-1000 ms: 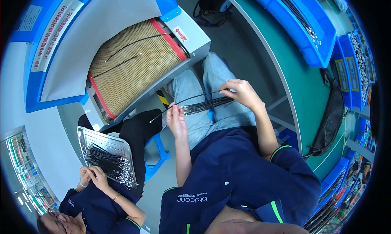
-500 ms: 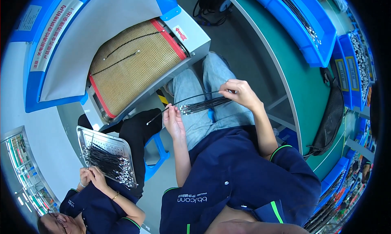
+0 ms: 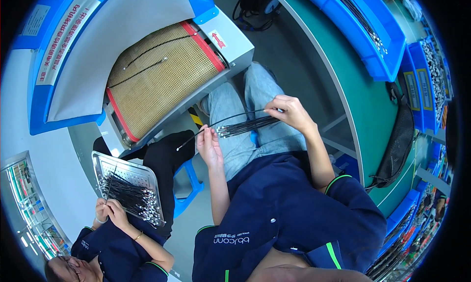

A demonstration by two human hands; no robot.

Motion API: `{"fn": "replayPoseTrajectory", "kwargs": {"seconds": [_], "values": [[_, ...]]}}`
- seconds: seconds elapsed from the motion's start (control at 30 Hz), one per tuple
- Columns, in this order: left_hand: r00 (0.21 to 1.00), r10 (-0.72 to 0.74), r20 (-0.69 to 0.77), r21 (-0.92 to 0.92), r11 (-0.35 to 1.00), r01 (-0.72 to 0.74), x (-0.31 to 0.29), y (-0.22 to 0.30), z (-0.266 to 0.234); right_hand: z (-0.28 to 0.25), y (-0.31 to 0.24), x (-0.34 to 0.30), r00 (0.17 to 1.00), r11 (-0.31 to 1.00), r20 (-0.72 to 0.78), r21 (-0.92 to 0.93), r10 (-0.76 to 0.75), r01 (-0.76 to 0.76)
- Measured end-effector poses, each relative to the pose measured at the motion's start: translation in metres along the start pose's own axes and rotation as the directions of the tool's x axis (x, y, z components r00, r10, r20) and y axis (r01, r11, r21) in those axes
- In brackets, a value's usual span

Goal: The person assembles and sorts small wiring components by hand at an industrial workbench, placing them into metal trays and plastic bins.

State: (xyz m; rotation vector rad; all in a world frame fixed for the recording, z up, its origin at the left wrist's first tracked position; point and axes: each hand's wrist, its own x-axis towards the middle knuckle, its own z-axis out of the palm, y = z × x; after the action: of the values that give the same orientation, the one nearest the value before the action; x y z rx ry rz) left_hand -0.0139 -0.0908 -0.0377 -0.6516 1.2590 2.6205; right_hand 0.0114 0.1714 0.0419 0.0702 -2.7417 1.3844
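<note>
A thin black cable (image 3: 230,117) with small metal ends is stretched between my hands above my lap. My left hand (image 3: 210,145) pinches it near its left end, whose tip sticks out past the fingers. My right hand (image 3: 290,113) is closed on its other end, thumb and fingers together. Beneath this cable, a bundle of similar black cables (image 3: 245,127) with pale ends lies across my thighs, reaching under my right hand. Whether the right hand also grips the bundle is hidden.
Ahead on the left, a mesh conveyor belt (image 3: 162,81) carries two black cables under a grey flap (image 3: 122,37). A co-worker's hands (image 3: 110,211) hold a cable by a metal tray (image 3: 152,171) of cables. On the right, a green table (image 3: 365,100) bears blue bins (image 3: 387,68) and a black pouch (image 3: 400,140).
The two cables on the belt have shifted slightly up and left, toward the flap. My hands and the cable between them stay almost still.
</note>
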Motion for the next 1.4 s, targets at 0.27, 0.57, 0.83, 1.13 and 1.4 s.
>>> {"fn": "replayPoseTrajectory", "kwargs": {"seconds": [0.27, 0.57, 0.83, 1.13, 1.4], "values": [[1.000, -0.014, 0.021, -0.045, 0.999, 0.014, -0.001, 0.003, 0.004, -0.002, -0.001, 0.000, 0.999, 0.999, -0.039, -0.039, -0.030, 0.029], [1.000, -0.015, 0.024, -0.024, 1.000, 0.016, -0.014, 0.039, 0.014, -0.025, -0.042, 0.013, 0.999, 0.977, -0.001, -0.206, -0.054, 0.052], [0.998, -0.038, 0.040, -0.074, 0.996, 0.041, -0.028, 0.090, 0.027, 0.004, -0.093, 0.032, 0.982, 0.951, 0.046, -0.247, -0.182, 0.188], [0.887, 0.019, 0.461, 0.668, 0.651, -0.361, -0.023, 0.107, 0.020, 0.024, -0.138, 0.073, 0.978, 0.950, -0.019, -0.244, -0.206, 0.195], [0.696, -0.148, 0.702, 0.682, -0.142, -0.718, -0.041, 0.086, -0.001, 0.068, -0.167, 0.149, 0.945, 0.934, -0.128, -0.240, -0.301, 0.265]]}}
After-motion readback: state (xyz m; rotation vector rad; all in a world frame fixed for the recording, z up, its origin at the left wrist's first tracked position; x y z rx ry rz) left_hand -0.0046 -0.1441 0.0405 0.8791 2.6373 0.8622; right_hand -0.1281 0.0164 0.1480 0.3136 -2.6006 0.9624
